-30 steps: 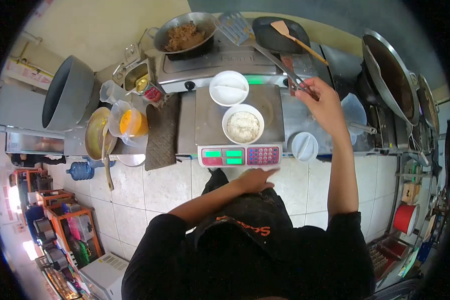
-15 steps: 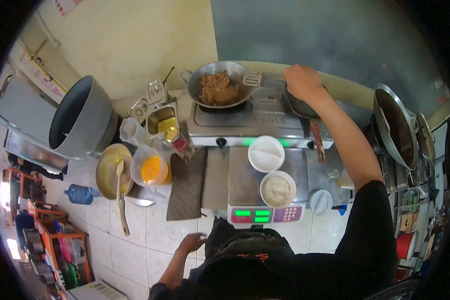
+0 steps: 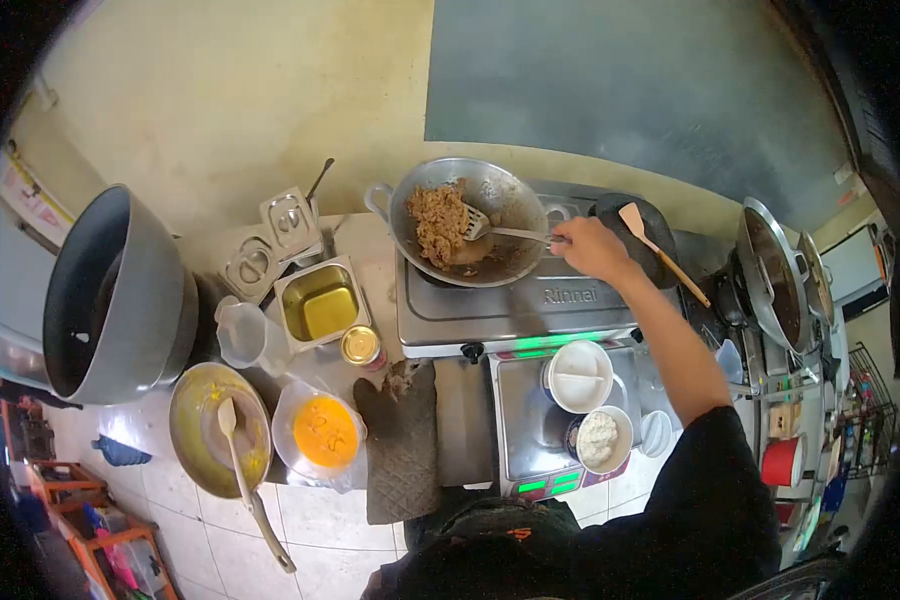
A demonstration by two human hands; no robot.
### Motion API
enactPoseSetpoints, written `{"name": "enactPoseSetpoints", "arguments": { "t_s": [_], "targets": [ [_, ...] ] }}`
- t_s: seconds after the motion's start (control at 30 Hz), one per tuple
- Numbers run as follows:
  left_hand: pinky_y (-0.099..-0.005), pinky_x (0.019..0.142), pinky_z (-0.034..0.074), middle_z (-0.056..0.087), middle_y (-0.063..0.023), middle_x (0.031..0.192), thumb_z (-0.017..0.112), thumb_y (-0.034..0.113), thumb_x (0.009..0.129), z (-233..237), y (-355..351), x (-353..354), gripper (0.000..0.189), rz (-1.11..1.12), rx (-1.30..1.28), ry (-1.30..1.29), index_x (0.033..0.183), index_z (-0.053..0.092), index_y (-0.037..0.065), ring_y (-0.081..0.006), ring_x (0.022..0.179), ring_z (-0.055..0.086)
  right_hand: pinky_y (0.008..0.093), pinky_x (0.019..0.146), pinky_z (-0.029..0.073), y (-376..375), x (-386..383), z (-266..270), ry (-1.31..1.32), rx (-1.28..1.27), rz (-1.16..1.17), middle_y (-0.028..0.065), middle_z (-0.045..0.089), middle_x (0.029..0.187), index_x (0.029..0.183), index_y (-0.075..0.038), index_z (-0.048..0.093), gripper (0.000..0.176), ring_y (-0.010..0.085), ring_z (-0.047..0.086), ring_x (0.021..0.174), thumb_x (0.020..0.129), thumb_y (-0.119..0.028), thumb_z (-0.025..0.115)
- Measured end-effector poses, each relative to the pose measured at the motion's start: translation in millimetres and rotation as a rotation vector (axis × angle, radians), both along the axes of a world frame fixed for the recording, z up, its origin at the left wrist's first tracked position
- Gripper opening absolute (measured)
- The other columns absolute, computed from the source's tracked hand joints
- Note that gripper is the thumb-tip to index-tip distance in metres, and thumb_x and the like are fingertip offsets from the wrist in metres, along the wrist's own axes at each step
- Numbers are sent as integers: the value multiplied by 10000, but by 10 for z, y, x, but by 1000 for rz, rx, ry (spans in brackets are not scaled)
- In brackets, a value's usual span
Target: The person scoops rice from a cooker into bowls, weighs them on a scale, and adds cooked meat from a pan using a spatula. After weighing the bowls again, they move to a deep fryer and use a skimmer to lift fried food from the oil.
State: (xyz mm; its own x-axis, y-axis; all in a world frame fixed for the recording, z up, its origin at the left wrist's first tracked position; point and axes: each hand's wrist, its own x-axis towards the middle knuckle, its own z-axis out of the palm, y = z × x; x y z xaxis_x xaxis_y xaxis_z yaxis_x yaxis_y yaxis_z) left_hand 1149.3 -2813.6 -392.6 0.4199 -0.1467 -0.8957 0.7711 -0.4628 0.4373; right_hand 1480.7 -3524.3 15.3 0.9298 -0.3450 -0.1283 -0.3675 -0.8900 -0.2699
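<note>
My right hand (image 3: 592,248) is closed around the handle of a slotted metal turner (image 3: 477,222). Its slotted blade lies inside the wok (image 3: 515,190), against a heap of brown, crumbly cooked food (image 3: 435,220). The wok sits on the left side of a Rinnai gas stove (image 3: 470,315). To the right of my hand, a wooden-handled spatula (image 3: 650,240) rests across a dark pan (image 3: 610,205). My left hand is out of view below the frame.
Left of the stove stand a metal tray of yellow oil (image 3: 355,290), a can (image 3: 362,346), a jug of beaten egg (image 3: 325,430) and a frying pan (image 3: 200,390). An oven mitt (image 3: 402,450) hangs over the counter edge. Two white tubs (image 3: 578,376) stand on a scale (image 3: 520,420).
My right hand has lowered the turner from above the wok's right side into the brown food. The camera view has shifted, and my left hand has dropped out of sight.
</note>
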Motion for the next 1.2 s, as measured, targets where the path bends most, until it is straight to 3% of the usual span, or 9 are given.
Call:
{"name": "enactPoseSetpoints", "arguments": {
  "t_s": [0.2,0.6,0.77,0.87,0.93,1.03,1.07,1.1,1.2],
  "targets": [
    [-341,627,536,695,-91,830,678,305,927,-377,126,362,285,200,-140,22,1036,679,41,-197,691,647,499,830,498,160,-37,-104,-88,170,-117,207,713,938,1220,-96,433,499,428,671,949,836,-200,734],
    [-385,572,573,717,-105,950,666,407,941,-819,41,603,418,-351,-19,-84,1187,640,70,-235,765,712,433,743,496,92,-149,-290,-236,321,-152,172,702,818,1174,-76,435,494,338,694,805,813,-172,758],
    [-412,609,567,713,-115,1004,645,378,959,-786,3,559,411,-33,44,140,1228,630,68,-249,781,696,400,722,496,-13,-388,-239,-325,319,-171,148,693,788,1172,-72,450,509,298,674,759,798,-186,775],
    [-357,581,543,719,-117,984,652,310,957,-766,134,618,341,410,-567,451,1198,648,68,-206,735,675,390,726,498,-136,-528,-219,-353,356,-174,141,686,791,1172,-72,454,514,281,665,749,794,-191,782],
    [-325,564,522,725,-116,949,654,261,948,-751,0,615,299,-138,-153,141,1181,668,74,-178,721,665,386,736,499,-234,-608,-203,-366,383,-168,139,683,806,1173,-72,456,520,273,663,755,791,-193,787],
    [-291,603,521,735,-98,875,613,93,919,584,-577,1266,253,-429,-155,183,1152,709,77,-150,733,666,382,774,499,-327,-757,-112,-384,421,-157,138,674,863,1173,-70,467,542,262,660,811,775,-209,806],
    [-318,647,535,743,-80,880,594,97,925,916,-912,1495,222,-1056,-164,-326,1098,731,71,-164,737,674,381,787,499,-359,-803,-81,-384,405,-157,139,668,888,1172,-68,477,546,260,655,844,767,-218,812],
    [-343,677,536,746,-79,870,610,184,940,1005,-1091,1635,204,-507,-425,-73,1049,748,80,-179,722,676,380,799,500,-424,-838,-94,-377,391,-161,140,662,913,1170,-66,486,551,257,650,876,760,-227,818],
    [-401,707,532,721,-178,875,673,362,925,2926,-2491,2122,331,-877,-189,-607,1067,723,68,-286,766,702,386,842,501,-568,-892,-141,-399,379,-120,154,642,991,1188,-66,510,566,270,642,946,753,-252,821]
  ]
}}
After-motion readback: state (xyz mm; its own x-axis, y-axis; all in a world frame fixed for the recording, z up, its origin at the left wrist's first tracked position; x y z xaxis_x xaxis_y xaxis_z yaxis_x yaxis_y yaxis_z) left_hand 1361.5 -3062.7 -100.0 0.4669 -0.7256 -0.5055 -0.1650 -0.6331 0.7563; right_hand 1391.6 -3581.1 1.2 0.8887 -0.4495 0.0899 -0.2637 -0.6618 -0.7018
